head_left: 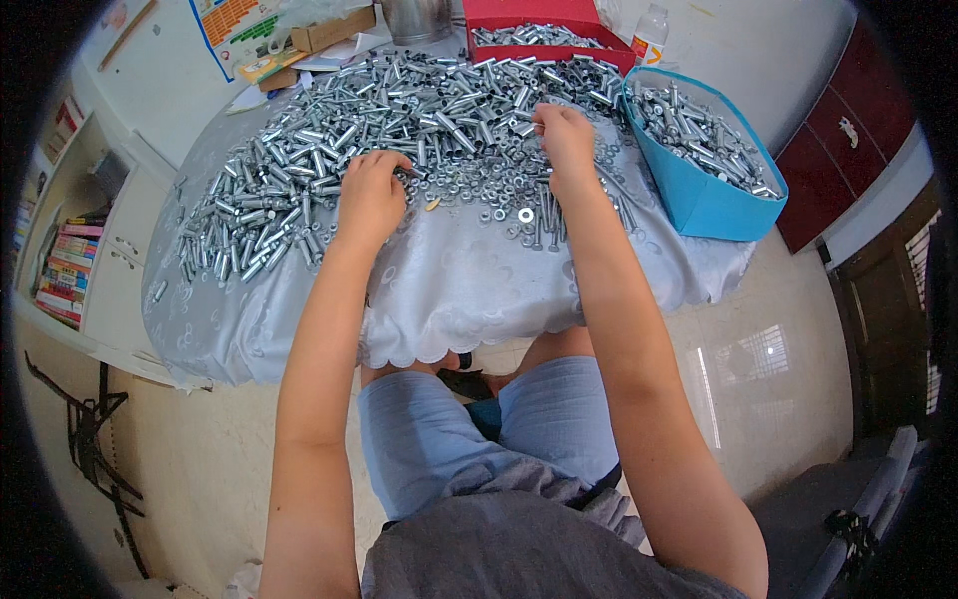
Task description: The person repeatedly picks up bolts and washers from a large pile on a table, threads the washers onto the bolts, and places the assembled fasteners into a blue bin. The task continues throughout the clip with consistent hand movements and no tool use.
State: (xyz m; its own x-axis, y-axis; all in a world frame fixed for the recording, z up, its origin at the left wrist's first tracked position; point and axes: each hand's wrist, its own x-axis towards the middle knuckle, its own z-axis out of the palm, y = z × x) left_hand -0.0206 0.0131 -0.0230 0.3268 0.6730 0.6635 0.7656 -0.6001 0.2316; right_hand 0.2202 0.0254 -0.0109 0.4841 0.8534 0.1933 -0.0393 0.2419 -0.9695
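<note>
Clearly, both hands were busy on a round counter [439, 290] covered with a pale grey patterned cloth. The left hand [371, 195] lay with its fingers curled down at the edge of a big heap of silver metal sleeves [329, 130]; whether it held one piece could not be told, because the fingertips were hidden. The right hand [565, 140] was raised a little above the heap, and its thumb and fingers were pinched narrow on a small metal piece [537, 126]. Between and just in front of the two hands, many loose washers and nuts [499, 195] were spread on the cloth, together with a few bolts [547, 228]. To the right of the right hand stood a blue container [704, 205] with more metal parts in it. Behind the heap, at the far edge of the counter, there was a red tray [544, 15] that also held silver parts, and a small plastic bottle [650, 35] stood beside it
</note>
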